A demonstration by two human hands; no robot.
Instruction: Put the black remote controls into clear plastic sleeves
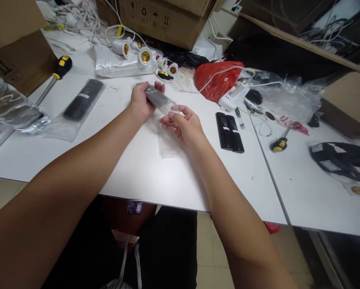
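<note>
My left hand (141, 101) grips one end of a dark remote wrapped in a clear plastic bag (159, 100), holding it just above the white table (138, 168). My right hand (182, 124) pinches the bag's open end with its fingers closed on the plastic. The loose part of the clear bag (168, 142) trails down onto the table beneath my right hand.
Two bare black remotes (229, 131) lie right of my hands; another bagged remote (82, 100) lies left. A water bottle (11, 106), yellow-handled screwdrivers (58, 72) (279, 143), lamp sockets (133, 50), a red bag (217, 78), cardboard boxes (164, 18) and cables crowd the table.
</note>
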